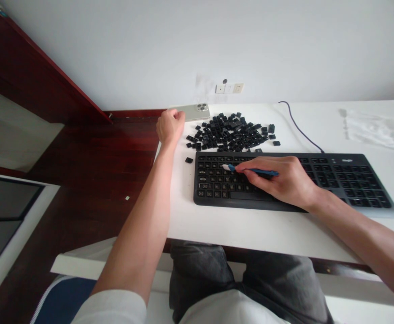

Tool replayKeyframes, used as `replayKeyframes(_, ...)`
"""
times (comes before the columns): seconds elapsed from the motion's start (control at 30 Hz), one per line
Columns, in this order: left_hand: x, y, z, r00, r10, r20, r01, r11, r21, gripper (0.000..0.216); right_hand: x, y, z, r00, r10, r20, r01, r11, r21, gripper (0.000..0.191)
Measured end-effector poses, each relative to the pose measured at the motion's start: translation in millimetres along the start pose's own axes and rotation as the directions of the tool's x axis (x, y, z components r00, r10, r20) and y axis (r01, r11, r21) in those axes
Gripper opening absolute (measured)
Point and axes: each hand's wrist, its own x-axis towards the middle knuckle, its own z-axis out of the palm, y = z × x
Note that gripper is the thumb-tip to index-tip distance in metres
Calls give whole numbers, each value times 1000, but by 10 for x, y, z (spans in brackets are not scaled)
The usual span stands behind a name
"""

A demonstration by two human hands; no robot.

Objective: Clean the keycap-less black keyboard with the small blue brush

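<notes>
White shirt, right grip round blue brush above keyboard, left grip apparently closed

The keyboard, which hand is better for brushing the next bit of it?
Probably the right hand: it holds the blue brush, whose white bristles are at the keyboard. The left hand is off by the phone, without a brush.

Soft, diffuse light brightens the white table around the grip of the right hand — a pale sheen greys the near corner of the keyboard, to its right. Left of the grip, the floor lies dim, faintly glossy. Beyond it, black keycaps blend together; outer edges look stretched.
</notes>
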Motion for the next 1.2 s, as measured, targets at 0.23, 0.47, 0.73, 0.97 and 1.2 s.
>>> replayKeyframes(0.23,-7,7,-10,1000,7,-2,-7,1000,-29,30,9,3,-17,1000,-4,-13,4,1000,4,17)
replayKeyframes(0.47,-6,1,-4,1000,22,-9,-23,999,-24,33,6,47,4,999,-29,-14,29,999,22,18)
replayKeyframes(0.73,-4,-5,-5,1000,20,-2,-20,1000,-2,30,15,22,-22,1000,-1,-13,1,1000,14,18)
replayKeyframes(0.97,-13,16,-21,1000,8,9,-8,1000,17,28,34,-40,-37,997,52,57,-51,999,-19,27)
replayKeyframes(1.2,-11,18,-22,1000,12,8,-12,1000,27,28,32,-49,-46,998,47,48,-47,999,-14,27)
